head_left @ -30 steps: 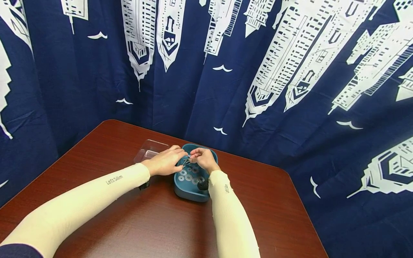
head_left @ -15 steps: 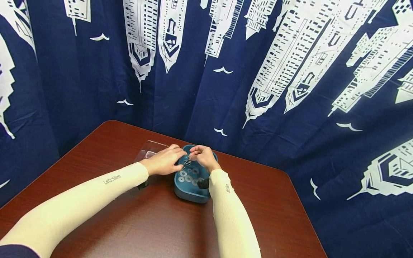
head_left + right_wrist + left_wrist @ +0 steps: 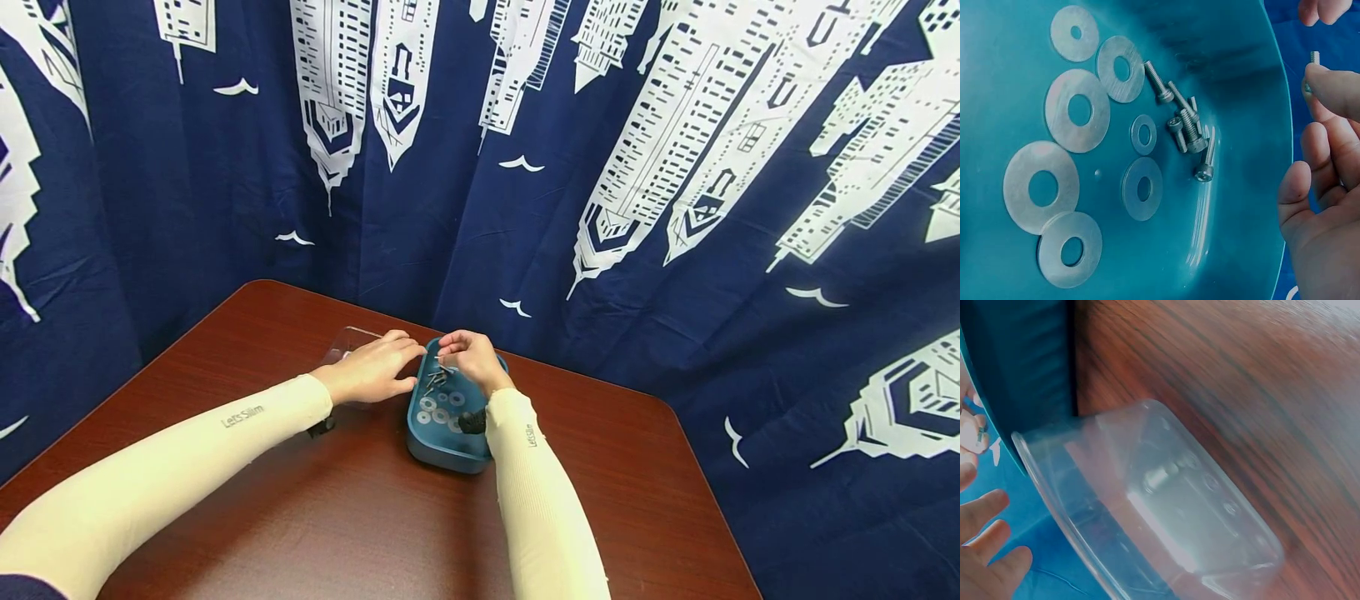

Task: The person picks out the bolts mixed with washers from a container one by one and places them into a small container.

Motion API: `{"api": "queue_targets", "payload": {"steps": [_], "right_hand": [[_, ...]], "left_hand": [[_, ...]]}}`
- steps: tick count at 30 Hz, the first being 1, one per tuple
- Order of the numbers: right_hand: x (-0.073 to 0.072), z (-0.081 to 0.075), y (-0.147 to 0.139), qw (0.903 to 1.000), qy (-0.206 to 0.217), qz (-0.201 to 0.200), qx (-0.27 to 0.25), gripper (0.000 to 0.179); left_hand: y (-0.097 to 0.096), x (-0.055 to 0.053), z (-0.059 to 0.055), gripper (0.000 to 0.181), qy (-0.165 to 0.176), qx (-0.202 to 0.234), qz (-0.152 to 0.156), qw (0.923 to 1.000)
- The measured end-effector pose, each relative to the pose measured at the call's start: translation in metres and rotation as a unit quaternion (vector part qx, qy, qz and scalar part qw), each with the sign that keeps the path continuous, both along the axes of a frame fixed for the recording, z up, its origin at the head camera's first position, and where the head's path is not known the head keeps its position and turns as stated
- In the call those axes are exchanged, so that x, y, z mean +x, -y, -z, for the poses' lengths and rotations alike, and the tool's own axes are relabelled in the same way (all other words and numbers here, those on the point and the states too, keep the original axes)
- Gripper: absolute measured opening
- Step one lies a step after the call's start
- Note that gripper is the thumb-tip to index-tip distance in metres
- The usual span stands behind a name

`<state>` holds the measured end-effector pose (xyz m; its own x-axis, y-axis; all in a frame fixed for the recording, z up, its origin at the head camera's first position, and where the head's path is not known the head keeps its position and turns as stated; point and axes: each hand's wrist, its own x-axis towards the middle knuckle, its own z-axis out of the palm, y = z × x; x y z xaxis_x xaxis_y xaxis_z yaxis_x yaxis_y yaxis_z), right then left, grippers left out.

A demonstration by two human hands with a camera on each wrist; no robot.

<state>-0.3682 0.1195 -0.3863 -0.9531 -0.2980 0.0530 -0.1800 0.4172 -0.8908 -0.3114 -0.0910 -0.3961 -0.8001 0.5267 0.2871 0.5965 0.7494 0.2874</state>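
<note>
My right hand [image 3: 474, 360] is over the far part of a blue tray [image 3: 447, 460], pinching a small bolt [image 3: 1314, 58] between thumb and finger. Several socket-head bolts [image 3: 1189, 132] lie in a loose heap on the tray floor. Beside them are several flat metal washers [image 3: 1077, 111] of differing sizes. To the tray's left, my left hand [image 3: 372, 369] hovers with fingers spread, holding nothing. In the left wrist view, a clear plastic box [image 3: 1179, 519] stands against the tray, with a small blurred metallic piece [image 3: 1163, 475] seen through it.
The brown wooden table [image 3: 337, 517] extends around the tray. A navy curtain [image 3: 420, 275] with white skyline prints hangs behind its far edge. A black wrist device [image 3: 472, 422] on the right arm covers part of the tray.
My left hand has drawn back leftward from the tray's edge, uncovering the bolt heap. The right hand has risen slightly at the tray's far end with the bolt.
</note>
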Motion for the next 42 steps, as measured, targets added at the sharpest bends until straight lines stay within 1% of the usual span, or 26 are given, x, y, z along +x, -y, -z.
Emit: {"api": "queue_targets", "payload": {"steps": [2, 7, 13, 17, 22, 23, 29, 30, 37, 42], "right_hand": [[-0.001, 0.000, 0.001, 1.0000, 0.000, -0.006, 0.001, 0.027], [0.001, -0.002, 0.005, 0.9997, -0.003, -0.022, 0.002, 0.026], [0.001, -0.005, 0.010, 0.9996, -0.003, -0.026, 0.003, 0.027], [0.000, -0.007, 0.012, 0.9993, 0.001, -0.036, 0.000, 0.029], [0.001, -0.009, 0.015, 0.9989, 0.003, -0.046, -0.010, 0.025], [0.005, -0.013, 0.016, 0.9986, 0.006, -0.051, -0.008, 0.025], [0.002, -0.011, 0.023, 0.9985, 0.005, -0.053, -0.011, 0.026], [-0.002, -0.007, 0.024, 0.9987, 0.001, -0.049, -0.014, 0.026], [-0.002, -0.006, 0.032, 0.9983, -0.004, -0.055, -0.016, 0.025], [-0.004, -0.004, 0.036, 0.9984, 0.005, -0.054, -0.015, 0.024]], "left_hand": [[0.004, 0.002, 0.000, 0.054, 0.006, 0.004, -0.005, 1.0000], [0.015, 0.004, 0.000, 0.054, 0.007, 0.003, -0.018, 0.9998], [0.026, 0.005, -0.002, 0.054, 0.000, 0.006, -0.026, 0.9996], [0.032, 0.005, -0.002, 0.052, -0.005, 0.011, -0.032, 0.9994], [0.040, 0.006, -0.001, 0.053, -0.009, 0.013, -0.037, 0.9992], [0.042, 0.006, 0.000, 0.053, -0.008, 0.014, -0.038, 0.9991], [0.057, 0.007, 0.003, 0.053, -0.012, 0.028, -0.043, 0.9986], [0.060, 0.007, 0.004, 0.053, -0.015, 0.028, -0.045, 0.9985], [0.075, 0.008, 0.009, 0.053, -0.027, 0.025, -0.058, 0.9976], [0.082, 0.008, 0.012, 0.054, -0.029, 0.027, -0.060, 0.9974]]}}
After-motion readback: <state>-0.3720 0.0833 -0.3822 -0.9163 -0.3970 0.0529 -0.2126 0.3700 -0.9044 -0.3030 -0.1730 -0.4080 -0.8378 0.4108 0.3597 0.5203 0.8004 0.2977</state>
